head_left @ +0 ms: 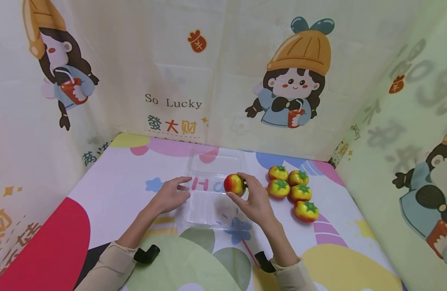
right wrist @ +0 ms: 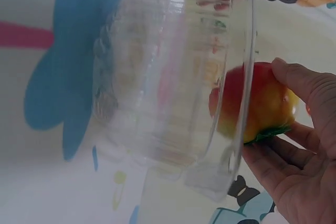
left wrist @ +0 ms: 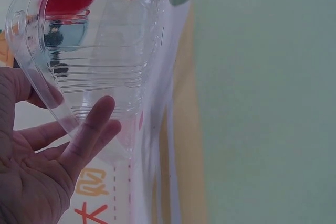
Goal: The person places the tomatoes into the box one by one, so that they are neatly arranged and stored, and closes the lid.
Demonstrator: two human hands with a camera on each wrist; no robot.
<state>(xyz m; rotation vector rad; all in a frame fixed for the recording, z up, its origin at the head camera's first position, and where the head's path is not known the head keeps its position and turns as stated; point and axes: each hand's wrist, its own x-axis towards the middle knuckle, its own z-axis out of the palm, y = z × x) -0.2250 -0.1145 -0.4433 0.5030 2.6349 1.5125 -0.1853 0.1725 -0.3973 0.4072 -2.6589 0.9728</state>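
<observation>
Red and yellow, one round, glossy fruit with a green leafy cap sits pinched between the thumb and fingers of the right hand, over the right side of a clear, hinged plastic box lying open mid-desk, its lid toward the desk's far edge. The left hand is open, fingers loosely spread at the box's left side. I'd worry that a loosened pinch would drop that smooth fruit, or that knocking the thin rim would skid so light a box. Only the head view shows five matching fruits near the desk's right edge; the right wrist view shows better how the leafy cap faces the fingers, away from the thumb.
</observation>
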